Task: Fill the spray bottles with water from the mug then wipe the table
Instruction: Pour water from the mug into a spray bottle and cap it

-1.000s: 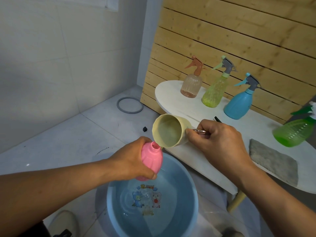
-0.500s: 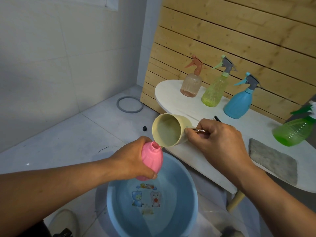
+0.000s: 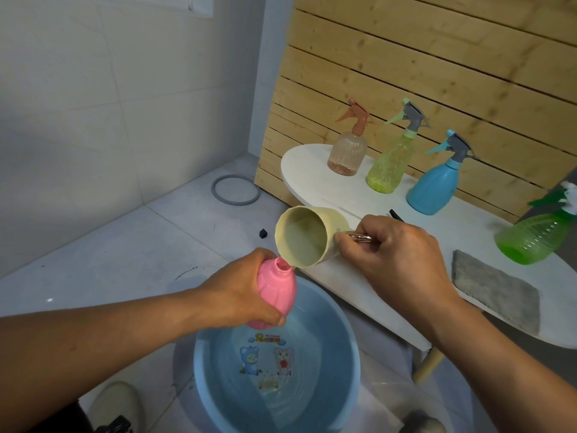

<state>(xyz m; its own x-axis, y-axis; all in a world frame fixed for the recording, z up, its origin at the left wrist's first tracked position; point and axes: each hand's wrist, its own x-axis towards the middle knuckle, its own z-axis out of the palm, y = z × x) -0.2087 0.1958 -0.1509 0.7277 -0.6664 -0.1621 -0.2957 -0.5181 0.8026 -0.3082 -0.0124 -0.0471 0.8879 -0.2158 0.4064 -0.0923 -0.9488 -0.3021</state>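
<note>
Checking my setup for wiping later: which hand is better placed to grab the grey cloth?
Right. The right hand, gripping the mug, is nearer the grey cloth on the table; the left hand grips the pink bottle over the basin.

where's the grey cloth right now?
In the head view the grey cloth lies flat on the white table, right side, near its front edge, just below the green spray bottle; neither hand touches it.

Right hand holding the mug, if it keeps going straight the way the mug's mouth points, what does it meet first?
Most likely the open neck of the pink bottle gripped by the left hand: the mug in the right hand tips down-left, lip just above it. Depth unclear.
</note>
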